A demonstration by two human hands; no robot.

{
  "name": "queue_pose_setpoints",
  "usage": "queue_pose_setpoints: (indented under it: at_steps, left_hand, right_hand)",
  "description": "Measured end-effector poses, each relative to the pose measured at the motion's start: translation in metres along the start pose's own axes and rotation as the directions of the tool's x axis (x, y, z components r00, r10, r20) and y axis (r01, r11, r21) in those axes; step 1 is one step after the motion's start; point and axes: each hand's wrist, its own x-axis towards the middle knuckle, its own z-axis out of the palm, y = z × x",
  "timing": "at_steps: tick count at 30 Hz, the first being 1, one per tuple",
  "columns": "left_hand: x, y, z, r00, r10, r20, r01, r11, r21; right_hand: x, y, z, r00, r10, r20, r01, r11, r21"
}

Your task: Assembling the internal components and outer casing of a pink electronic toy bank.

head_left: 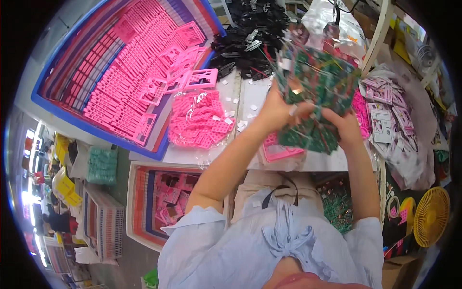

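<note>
L hand point(278, 114) & R hand point(340, 126) both have fingers closed on a thick bunch of green circuit boards point(320, 79) w/ loose wires, right of ctr & toward top of frame. Boards are held up over the bench point(344, 164), tilted, a bit blurred; some L fingers hidden behind them. Pink frame point(285, 153) sits just below the boards, partly covered.

Upper L of frame: blue crate point(153, 152) w/ rows of pink plastic panels point(113, 94), a few lying loose on top. Clear bag of pink pcs point(198, 118) is just beside it, nr ctr, w/ small white bits point(253, 107) scattered to its R. Pile of black plastic parts point(252, 24) at top ctr. Far R: open plastic bag point(423, 130) w/ pink-and-white pcs point(382, 120).

Lower R: more green boards point(338, 207) below bench level, plus yellow fan point(431, 216). Lower L of ctr: white-rimmed box point(133, 202) w/ pink pcs inside.
</note>
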Motion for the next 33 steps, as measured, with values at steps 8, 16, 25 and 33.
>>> queue_pose_setpoints:
  at_steps: [8, 16, 25, 33]
  left_hand:
    - [0.067, -0.007, -0.105, 0.965, 0.144, -0.220, -0.077, 0.954, 0.289]
    - [0.111, -0.035, -0.189, 0.858, 0.481, -0.182, -0.090, 0.489, 0.868]
    - [0.199, -0.045, -0.303, 0.952, -0.304, 0.024, 0.269, 0.873, 0.406]
    - [0.246, -0.132, -0.386, 0.974, -0.200, -0.109, 0.196, 0.497, 0.845]
  right_hand:
    - [0.143, 0.028, 0.083, 0.995, -0.094, 0.026, 0.091, 0.991, 0.102]
    - [0.231, 0.072, 0.141, 0.998, -0.067, -0.017, 0.068, 0.994, 0.089]
    - [0.311, 0.130, 0.168, 0.978, 0.161, 0.133, -0.207, 0.835, 0.510]
    - [0.339, 0.186, 0.164, 0.822, 0.527, 0.213, -0.546, 0.837, 0.034]
